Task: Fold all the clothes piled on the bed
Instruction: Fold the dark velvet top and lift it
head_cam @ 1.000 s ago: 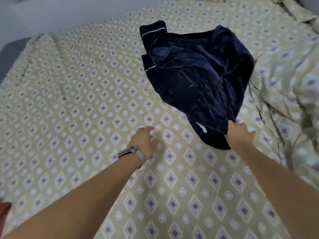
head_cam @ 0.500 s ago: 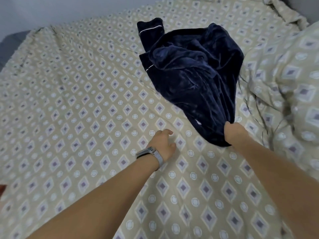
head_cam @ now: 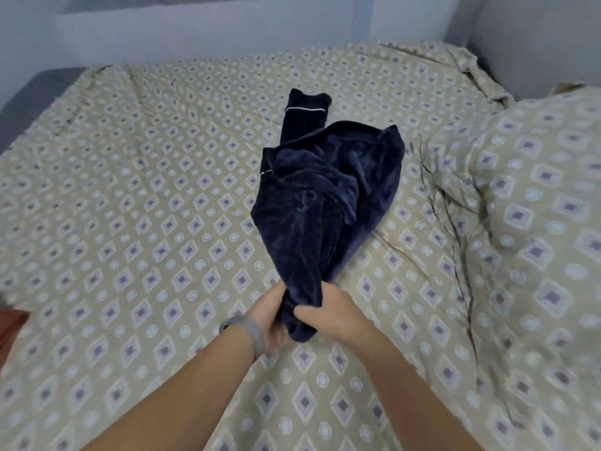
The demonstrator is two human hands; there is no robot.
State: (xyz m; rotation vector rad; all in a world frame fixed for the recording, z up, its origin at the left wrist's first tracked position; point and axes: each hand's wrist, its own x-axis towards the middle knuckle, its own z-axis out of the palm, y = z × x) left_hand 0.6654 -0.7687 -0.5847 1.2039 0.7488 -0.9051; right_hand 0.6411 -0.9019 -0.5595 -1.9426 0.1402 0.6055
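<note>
A crumpled navy velvet garment point(head_cam: 325, 196) with thin white piping lies in a heap across the middle of the bed point(head_cam: 130, 222). Its near end is bunched between both my hands. My right hand point(head_cam: 328, 315) grips that bunched end from the right, fingers curled round the cloth. My left hand point(head_cam: 268, 320), with a grey band on its wrist, holds the same end from the left, partly hidden under the fabric. The far end of the garment, with a piped cuff, points toward the wall.
The bed wears a beige sheet with a diamond and circle print. A bulky duvet point(head_cam: 533, 255) in the same print is heaped along the right side. Pale walls point(head_cam: 227, 24) stand behind the bed. Something reddish point(head_cam: 8, 327) shows at the left edge.
My right hand has pulled the garment's near end toward me. My left hand came off the sheet and took hold of the same end. The garment has stretched out lengthwise.
</note>
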